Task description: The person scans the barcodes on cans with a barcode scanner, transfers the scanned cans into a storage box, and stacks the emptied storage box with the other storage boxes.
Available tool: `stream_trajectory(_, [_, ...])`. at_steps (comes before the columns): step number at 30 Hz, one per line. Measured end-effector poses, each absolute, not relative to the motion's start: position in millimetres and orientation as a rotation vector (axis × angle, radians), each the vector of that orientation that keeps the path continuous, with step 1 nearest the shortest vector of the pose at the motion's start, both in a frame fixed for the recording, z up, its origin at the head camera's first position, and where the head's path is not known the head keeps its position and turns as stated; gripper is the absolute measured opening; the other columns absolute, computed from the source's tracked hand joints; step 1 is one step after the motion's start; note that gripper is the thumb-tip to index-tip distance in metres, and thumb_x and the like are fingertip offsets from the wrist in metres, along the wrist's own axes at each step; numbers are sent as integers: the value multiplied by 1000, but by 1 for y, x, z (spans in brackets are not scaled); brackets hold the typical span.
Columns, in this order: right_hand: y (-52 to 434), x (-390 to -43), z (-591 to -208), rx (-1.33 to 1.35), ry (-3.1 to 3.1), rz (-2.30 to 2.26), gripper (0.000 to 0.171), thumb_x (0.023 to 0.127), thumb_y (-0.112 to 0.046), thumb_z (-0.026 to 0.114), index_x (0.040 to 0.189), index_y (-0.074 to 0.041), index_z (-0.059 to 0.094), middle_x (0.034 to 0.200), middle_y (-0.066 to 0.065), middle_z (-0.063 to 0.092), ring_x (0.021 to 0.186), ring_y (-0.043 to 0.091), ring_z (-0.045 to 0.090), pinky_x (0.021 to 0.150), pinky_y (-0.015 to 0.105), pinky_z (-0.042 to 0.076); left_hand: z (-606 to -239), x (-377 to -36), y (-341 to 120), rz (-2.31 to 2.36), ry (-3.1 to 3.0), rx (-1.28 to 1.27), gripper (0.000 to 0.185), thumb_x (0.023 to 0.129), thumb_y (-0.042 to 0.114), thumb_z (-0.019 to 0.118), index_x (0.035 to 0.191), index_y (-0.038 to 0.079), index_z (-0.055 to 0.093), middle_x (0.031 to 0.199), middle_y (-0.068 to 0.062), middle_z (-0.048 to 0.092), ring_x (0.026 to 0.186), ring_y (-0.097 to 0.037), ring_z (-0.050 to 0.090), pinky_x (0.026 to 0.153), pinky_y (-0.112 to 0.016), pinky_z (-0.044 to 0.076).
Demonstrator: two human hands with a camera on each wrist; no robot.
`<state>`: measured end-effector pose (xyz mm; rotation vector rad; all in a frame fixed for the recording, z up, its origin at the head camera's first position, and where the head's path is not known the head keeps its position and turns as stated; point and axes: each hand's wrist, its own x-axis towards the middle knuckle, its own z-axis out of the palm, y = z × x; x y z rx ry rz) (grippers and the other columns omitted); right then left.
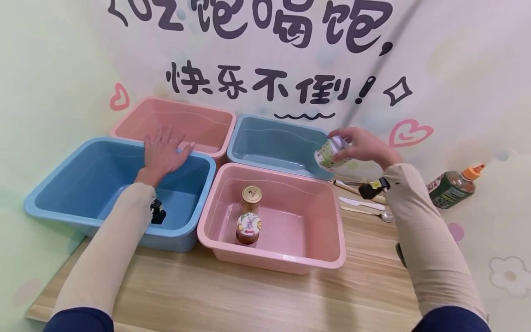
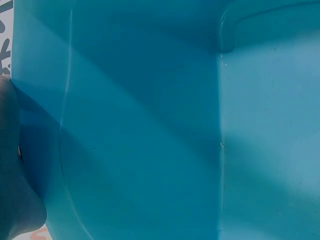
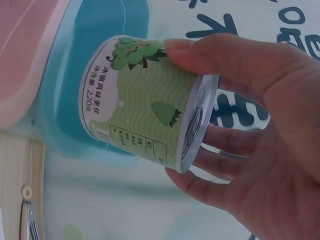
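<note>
Right hand grips a tilted green cup by thumb and fingertips over the rear blue tub's rim, where it may slip out; left hand rests spread, holding nothing.

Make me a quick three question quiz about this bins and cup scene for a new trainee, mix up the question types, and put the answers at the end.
1. True or false: the right hand grips a green cup.
2. How many jars stand in the near pink bin?
3. Where is the left hand? A) on the spoon B) open over the near blue bin C) inside the far pink bin

Key
1. True; the cup is over the corner of the far blue bin.
2. Two.
3. B
</note>
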<state>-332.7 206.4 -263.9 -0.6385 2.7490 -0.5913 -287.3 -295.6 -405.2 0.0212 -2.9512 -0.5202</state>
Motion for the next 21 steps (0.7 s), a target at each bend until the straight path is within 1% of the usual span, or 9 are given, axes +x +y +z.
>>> stream_trajectory(5, [177,-350,-275,-684,2712,-638,62,80,-10,78,138,-12,57,129,22,60,111,36,57,90,44,52,-405,-287,-295,-524,-2948,22,79,98,65,27,159,15,24,169,-18,4,155,-43,-4,118,-70,-6])
stream_trajectory(10, [149,-363,-288,-729,2705,-651,60,79,-9,78,136,-12,60,126,20,62,108,33,58,87,42,55,-406,-287,-296,-522,-2961,33,79,98,65,27,159,15,24,169,-18,3,155,-42,-6,119,-70,-6])
stream_trajectory(16, [123,-372,-303,-761,2683,-650,61,78,-11,80,136,-11,59,127,21,62,107,32,59,87,42,56,-408,-289,-298,-508,-2968,52,79,99,65,26,159,13,25,167,-23,6,155,-44,-2,118,-72,-4])
stream_trajectory(21, [105,-378,-316,-799,2668,-684,60,79,-9,80,135,-7,59,125,22,62,106,33,60,87,43,56,-407,-291,-295,-524,-2940,42,77,99,63,31,157,12,30,167,-22,11,155,-44,1,118,-72,-3])
